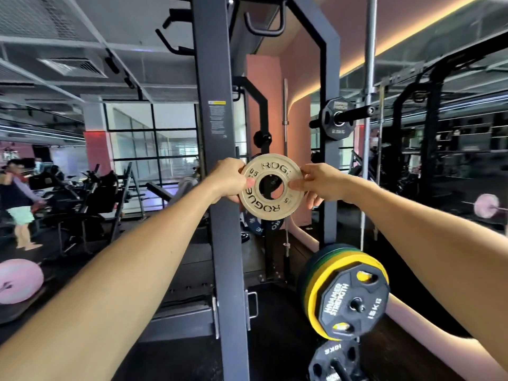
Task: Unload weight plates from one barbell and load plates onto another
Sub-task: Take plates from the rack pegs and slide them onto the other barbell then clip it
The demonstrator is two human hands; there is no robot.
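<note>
While gripped both-handed, plate (271,186) lettered "ROGUE".

Small plate (271,187) held up between my hands, left hand (230,179) on its left edge, right hand (319,182) on its right, in front of the rack upright (217,133); loaded plate stack (346,292) lower right, another plate (336,118) on a peg upper right behind.

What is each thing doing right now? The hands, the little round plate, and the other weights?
Left hand: pinching the small plate's left edge.
Right hand: pinching its right edge.
Small plate: held upright in the air, on no bar.
Black 15 kg plate: on a peg, over yellow and green plates.
2.5 kg plate: hung high on a peg.
</note>
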